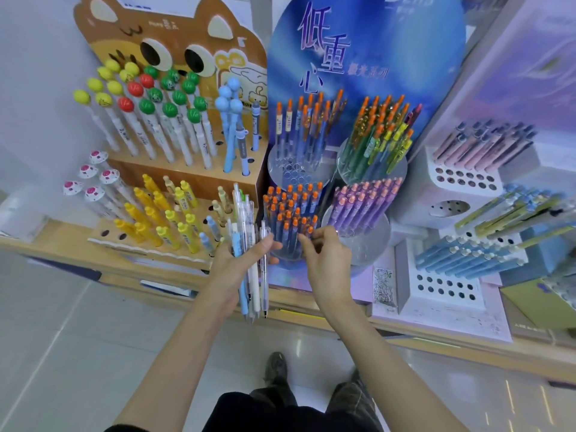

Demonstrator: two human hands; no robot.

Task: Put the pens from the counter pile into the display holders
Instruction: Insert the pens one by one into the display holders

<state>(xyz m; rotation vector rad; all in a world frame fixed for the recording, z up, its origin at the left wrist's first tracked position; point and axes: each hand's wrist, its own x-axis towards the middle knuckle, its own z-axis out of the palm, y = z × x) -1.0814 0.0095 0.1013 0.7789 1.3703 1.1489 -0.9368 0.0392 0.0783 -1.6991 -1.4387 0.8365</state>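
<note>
Pale floor tiles run under a light wooden counter at the bottom of the head view I am watching. Just above the counter edge, the left hand grips a bundle of pens, white, clear and pale blue, tips pointing down, with the thumb clamped across them. Beside it, the right hand reaches with curled fingers to the near side of a clear round holder packed with orange-capped blue pens. Its fingertips touch the caps, but I cannot tell whether they pinch one. To the right stands a holder of purple pens; to the left, yellow pens in a wooden stand. Farther back rise a brown cat-faced display and a blue oval sign.
</note>
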